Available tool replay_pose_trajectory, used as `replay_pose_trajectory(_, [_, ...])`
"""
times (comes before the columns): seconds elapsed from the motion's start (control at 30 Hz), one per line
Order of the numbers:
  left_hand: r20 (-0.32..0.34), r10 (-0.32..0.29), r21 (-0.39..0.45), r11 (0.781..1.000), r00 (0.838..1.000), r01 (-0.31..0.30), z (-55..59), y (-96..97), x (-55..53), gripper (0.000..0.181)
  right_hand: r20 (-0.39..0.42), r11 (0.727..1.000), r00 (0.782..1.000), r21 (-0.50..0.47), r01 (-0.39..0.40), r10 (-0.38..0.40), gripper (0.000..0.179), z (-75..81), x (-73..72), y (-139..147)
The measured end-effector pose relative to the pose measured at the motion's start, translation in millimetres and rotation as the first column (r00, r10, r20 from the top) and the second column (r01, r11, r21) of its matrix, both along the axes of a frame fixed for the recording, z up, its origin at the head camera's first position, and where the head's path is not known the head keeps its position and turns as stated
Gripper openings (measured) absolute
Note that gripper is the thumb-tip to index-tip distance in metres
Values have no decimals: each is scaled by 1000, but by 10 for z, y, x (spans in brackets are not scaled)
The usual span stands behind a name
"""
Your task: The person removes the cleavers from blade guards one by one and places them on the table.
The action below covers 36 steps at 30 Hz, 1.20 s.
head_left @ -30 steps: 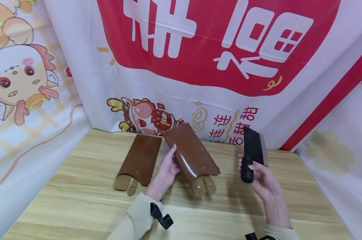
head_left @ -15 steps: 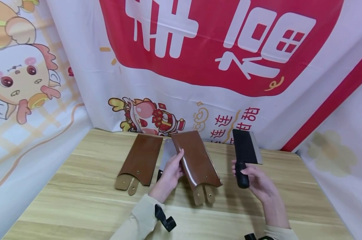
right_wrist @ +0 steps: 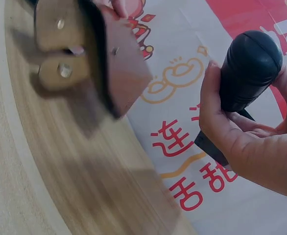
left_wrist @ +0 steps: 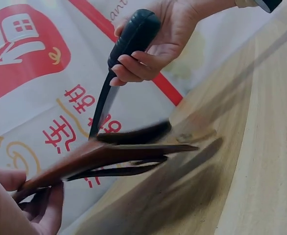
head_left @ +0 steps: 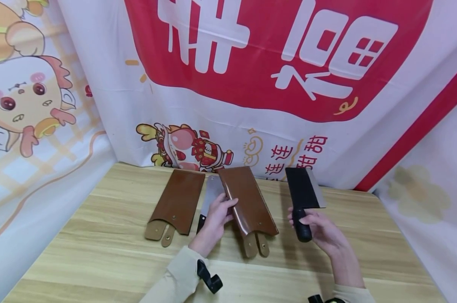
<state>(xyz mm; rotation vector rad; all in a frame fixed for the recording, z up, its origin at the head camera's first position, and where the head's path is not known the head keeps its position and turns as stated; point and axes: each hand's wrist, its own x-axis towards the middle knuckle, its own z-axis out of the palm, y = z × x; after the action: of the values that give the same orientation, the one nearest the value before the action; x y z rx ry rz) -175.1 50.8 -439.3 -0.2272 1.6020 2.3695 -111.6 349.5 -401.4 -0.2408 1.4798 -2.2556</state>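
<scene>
My left hand (head_left: 217, 214) grips the left edge of a brown leather knife sheath (head_left: 247, 198), thumb on top and fingers underneath. The sheath is raised off the table, its notched mouth and two snap straps pointing toward me. In my right hand (head_left: 325, 231) is a cleaver (head_left: 303, 189), held by its black handle (left_wrist: 133, 36) with the blade pointing away. The blade is black with a silver edge, and it stands to the right of the sheath, apart from it in the head view. The right wrist view shows the sheath's straps (right_wrist: 60, 24) hanging unfastened.
A second brown sheath (head_left: 181, 198) lies flat on the wooden table (head_left: 99, 252) at the left. Beside it lies another knife (head_left: 212, 189) with a silver blade, partly hidden by my left hand. Printed cloth (head_left: 221, 101) hangs behind the table and at both sides.
The cleaver has moved left and slightly toward me, nearer the sheath. The held sheath has turned straighter and shifted slightly right, uncovering the knife on the table.
</scene>
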Motion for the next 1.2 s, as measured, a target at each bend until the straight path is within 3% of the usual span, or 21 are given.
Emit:
replay_pose_trajectory(0.17, [-8, 72, -45, 996, 997, -72, -23, 27, -5, 51, -10, 998, 999, 36, -47, 48, 35, -48, -17, 10])
replay_pose_trajectory(0.27, [1, 80, -71, 994, 997, -80, -61, 31, -6, 55, 8, 997, 998, 45, -67, 67, 36, -72, -21, 12])
replay_pose_trajectory(0.6, [-53, 29, -109, 993, 998, -35, -122, 69, -39, 57, 40, 997, 997, 19, -73, 72, 35, -159, -41, 20])
replay_pose_trajectory(0.77, [-86, -39, -164, 986, 995, 24, -118, 99, -51, 62, 54, 996, 995, -43, -83, 86, 36, -205, -58, 26])
replay_pose_trajectory(0.97, [-71, -112, -225, 970, 991, 93, -133, 127, -55, 78, 46, 990, 993, -95, -104, 109, 37, -254, -71, 44])
replay_pose_trajectory(1.2, [-126, -92, -265, 963, 988, 56, -174, 165, -41, 85, 127, 976, 985, -198, -90, 116, 41, -299, -89, 81])
